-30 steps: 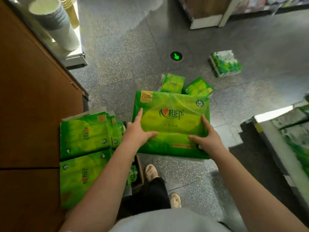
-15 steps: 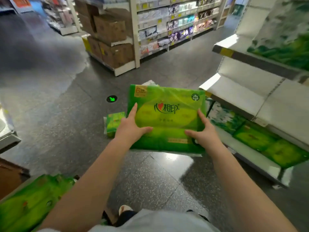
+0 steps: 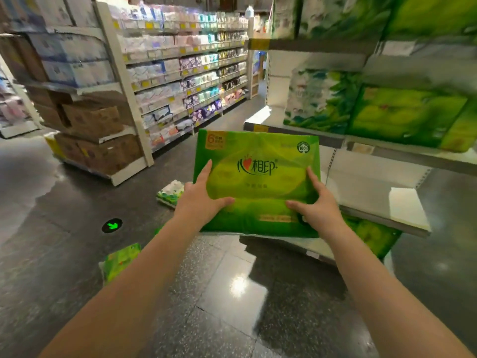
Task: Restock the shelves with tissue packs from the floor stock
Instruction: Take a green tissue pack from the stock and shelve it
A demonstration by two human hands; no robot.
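I hold a large green tissue pack in the air in front of me, flat side facing me. My left hand grips its left edge with the thumb on the front. My right hand grips its right edge the same way. Just right of the pack stands a white shelf unit; its middle shelf is partly bare. Green tissue packs fill the shelf above, and more green packs lie on the bottom shelf. Two small packs lie on the floor: a green one and a white-green one.
The dark, glossy floor has a green arrow marker. Across the aisle stands a long shelf unit full of goods, with cardboard boxes stacked at its near end.
I have turned right and lifted my view from the floor stock to the shelves. The pack stays in both hands and is now level with the white shelf unit.
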